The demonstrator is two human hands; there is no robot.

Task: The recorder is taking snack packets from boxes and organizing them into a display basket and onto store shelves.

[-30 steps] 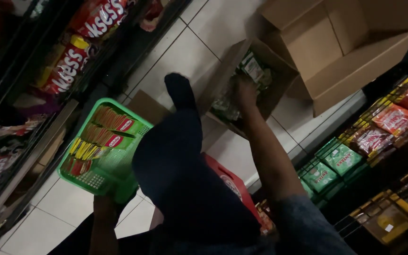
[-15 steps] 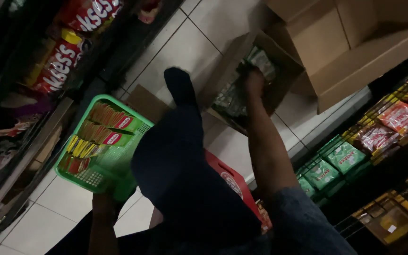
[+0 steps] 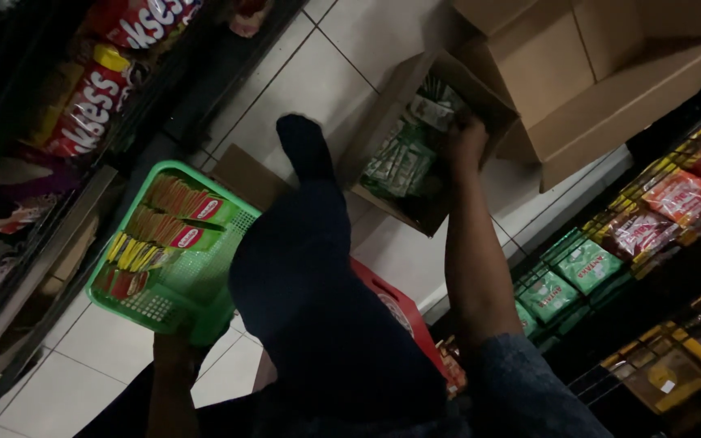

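Observation:
My right hand (image 3: pixel 466 139) reaches down into a small open cardboard box (image 3: pixel 383 97) on the tiled floor. The box holds several green and pale snack packets (image 3: pixel 399 162). My fingers rest among the packets at the box's right side, and whether they grip one is hidden. My left hand (image 3: pixel 174 355) holds the near rim of a green plastic basket (image 3: pixel 204 280), which carries rows of red and yellow packets (image 3: pixel 168 231). My bent knee in dark trousers (image 3: pixel 318 292) rises between the basket and the box.
A large empty cardboard box (image 3: pixel 610 81) stands open at the top right. Shelves of snack bags line the left (image 3: pixel 91 97) and the right (image 3: pixel 659 203). A red basket (image 3: pixel 395 304) lies under my leg, and a flat cardboard piece (image 3: pixel 245 174) lies behind the green basket.
My right hand has moved a little farther right and deeper into the small box. The green basket and my left hand have stayed in place.

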